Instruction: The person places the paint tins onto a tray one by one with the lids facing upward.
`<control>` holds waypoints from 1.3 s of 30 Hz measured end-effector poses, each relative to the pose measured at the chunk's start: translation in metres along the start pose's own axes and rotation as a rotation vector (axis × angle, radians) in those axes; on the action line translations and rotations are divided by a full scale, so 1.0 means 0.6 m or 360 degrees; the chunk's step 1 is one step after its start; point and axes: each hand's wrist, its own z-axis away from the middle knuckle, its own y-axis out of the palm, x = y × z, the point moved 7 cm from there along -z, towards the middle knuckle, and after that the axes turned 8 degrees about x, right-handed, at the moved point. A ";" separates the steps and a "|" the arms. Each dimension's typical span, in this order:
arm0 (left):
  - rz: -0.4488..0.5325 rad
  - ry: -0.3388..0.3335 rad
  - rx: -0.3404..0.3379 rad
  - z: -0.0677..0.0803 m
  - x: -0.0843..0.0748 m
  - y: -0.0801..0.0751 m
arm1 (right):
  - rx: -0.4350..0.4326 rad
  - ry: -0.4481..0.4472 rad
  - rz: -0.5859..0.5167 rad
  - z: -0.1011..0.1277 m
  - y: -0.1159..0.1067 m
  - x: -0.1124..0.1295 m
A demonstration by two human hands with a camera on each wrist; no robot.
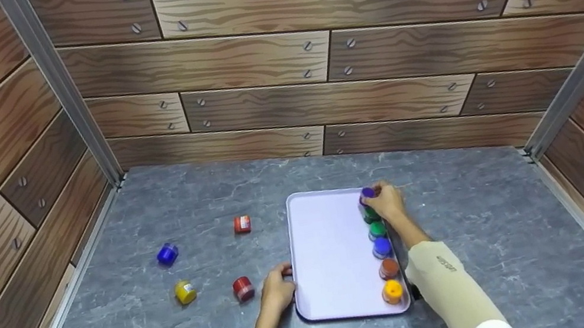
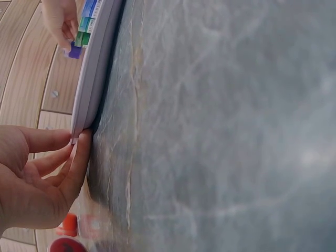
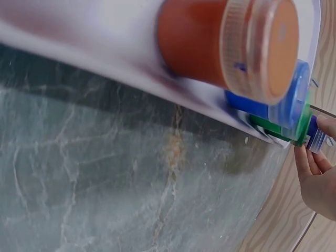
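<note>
A pale lilac tray (image 1: 338,258) lies on the grey marbled surface. Its left rim is pinched by my left hand (image 1: 278,291); the left wrist view shows the thumb above the rim and fingers below. At the tray's far right corner, my right hand (image 1: 388,201) grips a small purple paint jar (image 1: 367,193). Nearer me along the right edge stand a dark green jar (image 1: 370,214), a green jar (image 1: 377,230), a blue jar (image 1: 382,248), a brown jar (image 1: 388,268) and an orange-yellow jar (image 1: 392,292). Whether the purple jar touches the tray I cannot tell.
Left of the tray, off it, lie another blue jar (image 1: 167,254), a yellow jar (image 1: 185,291), a dark red jar (image 1: 243,288) and an orange-red jar (image 1: 242,224). Wood-patterned walls (image 1: 250,63) with metal corner posts (image 1: 65,89) enclose the surface at the back and sides.
</note>
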 end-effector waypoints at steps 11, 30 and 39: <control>0.0082 -0.0041 0.0027 0.003 0.001 0.006 | 0.0066 0.0091 0.0072 0.000 0.010 -0.018; 0.0100 -0.0022 0.0050 0.005 0.006 0.011 | 0.0168 -0.0227 0.0028 -0.049 -0.024 -0.091; 0.0039 0.0010 0.0020 -0.003 0.002 0.003 | 0.0401 -0.0433 -0.0003 -0.087 0.001 -0.253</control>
